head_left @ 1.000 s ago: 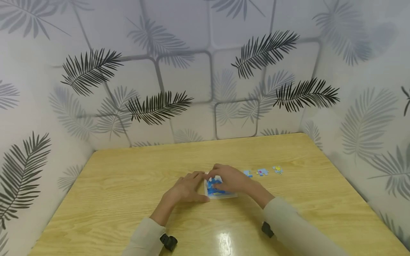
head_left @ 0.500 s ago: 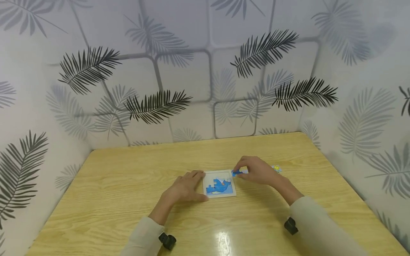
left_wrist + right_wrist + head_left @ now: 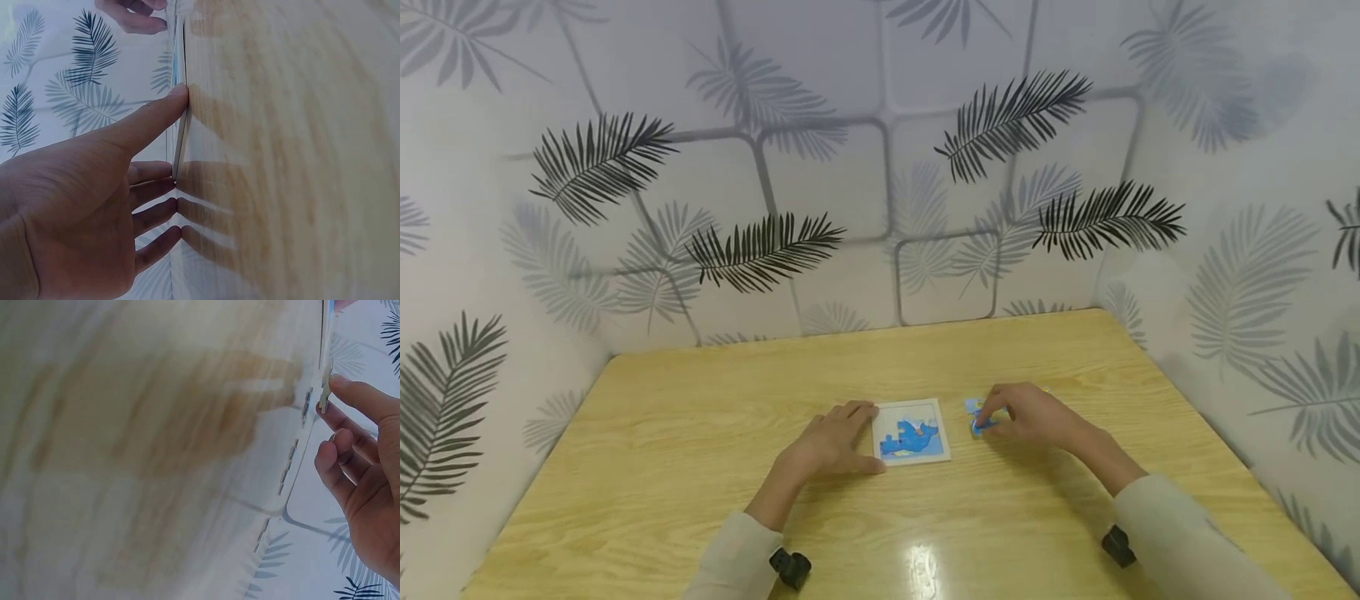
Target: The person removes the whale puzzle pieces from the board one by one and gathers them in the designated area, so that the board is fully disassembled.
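A square white jigsaw tray (image 3: 917, 461) lies on the table, with joined pieces (image 3: 913, 440) picturing a blue animal in its lower part; its upper left is bare. Along the tray's left side rests my left hand (image 3: 827, 446), fingers extended and thumb at the near corner. In the left wrist view those fingertips meet the tray's thin edge (image 3: 180, 147). Right of the tray, my right hand (image 3: 1033, 417) pinches a blue jigsaw piece (image 3: 979, 425) between thumb and forefinger, seen edge-on as a thin piece (image 3: 325, 392) in the right wrist view.
Beyond the right hand lies a loose light-blue piece (image 3: 972, 404); the hand mostly covers others in the head view. The right wrist view shows loose pieces (image 3: 289, 465) in a row. A leaf-patterned wall (image 3: 850, 275) borders the wooden table (image 3: 715, 400) behind and at both sides.
My right hand has moved from over the tray to the right, carrying a blue piece, and now sits in front of the loose pieces. The left hand has stayed at the tray's left side.
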`<state>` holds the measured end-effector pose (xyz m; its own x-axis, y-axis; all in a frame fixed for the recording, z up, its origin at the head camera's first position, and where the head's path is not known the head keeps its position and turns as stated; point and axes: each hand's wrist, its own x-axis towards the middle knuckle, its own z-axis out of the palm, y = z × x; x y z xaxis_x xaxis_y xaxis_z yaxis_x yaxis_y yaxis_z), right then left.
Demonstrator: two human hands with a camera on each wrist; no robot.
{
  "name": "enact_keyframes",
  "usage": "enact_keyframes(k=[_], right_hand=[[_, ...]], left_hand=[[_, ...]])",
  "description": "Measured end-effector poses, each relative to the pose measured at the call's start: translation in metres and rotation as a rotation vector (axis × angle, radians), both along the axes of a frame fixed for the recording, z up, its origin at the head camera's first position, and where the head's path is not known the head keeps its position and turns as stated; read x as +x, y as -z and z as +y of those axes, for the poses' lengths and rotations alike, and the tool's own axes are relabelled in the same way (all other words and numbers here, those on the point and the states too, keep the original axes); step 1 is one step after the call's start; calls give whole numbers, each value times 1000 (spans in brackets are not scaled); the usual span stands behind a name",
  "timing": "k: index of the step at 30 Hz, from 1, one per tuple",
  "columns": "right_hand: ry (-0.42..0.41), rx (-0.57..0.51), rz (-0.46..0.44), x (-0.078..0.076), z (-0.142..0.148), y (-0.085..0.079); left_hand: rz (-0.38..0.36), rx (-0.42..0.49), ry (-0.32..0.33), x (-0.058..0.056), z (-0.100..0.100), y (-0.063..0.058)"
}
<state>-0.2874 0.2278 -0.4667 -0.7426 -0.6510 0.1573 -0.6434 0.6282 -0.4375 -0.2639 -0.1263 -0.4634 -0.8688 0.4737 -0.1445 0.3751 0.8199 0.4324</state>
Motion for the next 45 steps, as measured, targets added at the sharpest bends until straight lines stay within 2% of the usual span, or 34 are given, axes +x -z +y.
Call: enact_keyframes(k=[7, 12, 19, 22, 26, 29, 39, 45], right_hand=[[-41, 76, 43, 3, 4, 4], [-44, 74, 8, 1, 2, 3], [-59, 80, 3, 0, 0, 2], [-49, 47, -19, 0, 0, 1], [-40, -49, -40, -2, -5, -2], [-50, -95, -41, -5, -13, -3], [-43, -114, -199, -9, -59, 0], [-43, -46, -176, -8, -89, 3]], left_hand=[[6, -4, 9, -2, 1, 0], [0, -15, -1, -2, 0, 1], [-8, -11, -11, -1, 1, 1], [-10, -14, -10, -2, 1, 0], [-13, -16, -11, -3, 2, 0], [-14, -16, -15, -3, 2, 0], [-17, -14, -20, -2, 1, -1], [-22, -9, -18, -2, 1, 0]])
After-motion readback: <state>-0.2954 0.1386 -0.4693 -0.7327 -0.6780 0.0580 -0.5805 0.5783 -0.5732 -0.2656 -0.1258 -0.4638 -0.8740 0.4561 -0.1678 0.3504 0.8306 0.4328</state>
